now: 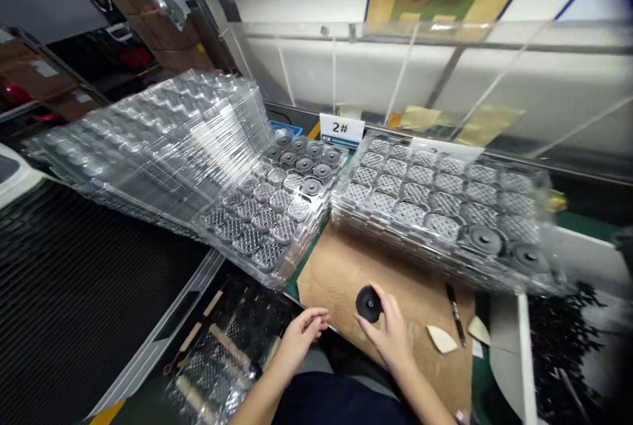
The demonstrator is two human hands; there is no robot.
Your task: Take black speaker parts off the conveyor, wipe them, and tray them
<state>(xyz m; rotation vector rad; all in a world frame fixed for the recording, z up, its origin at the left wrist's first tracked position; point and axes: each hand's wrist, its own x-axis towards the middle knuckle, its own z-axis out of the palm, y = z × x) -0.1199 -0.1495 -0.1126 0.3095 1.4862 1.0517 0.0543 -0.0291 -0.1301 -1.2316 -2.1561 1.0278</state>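
My right hand [390, 333] holds a small round black part [368, 304] in its fingertips, just above a brown cardboard sheet [341, 273]. My left hand [301, 336] hovers beside it with the fingers loosely curled and nothing visible in them. Ahead on the right stands a stack of clear blister trays [445, 207] with two black round parts [482, 239] in the near row. A second clear tray [277, 207] to the left holds several black parts at its far end.
A tall tilted pile of empty clear trays [148, 141] lies at the left over a black ribbed mat [74, 293]. A "2#" sign [340, 128] stands behind. A black pen [455, 313] and two white wedges [442, 339] lie on the cardboard. More trays [217, 359] sit below the bench edge.
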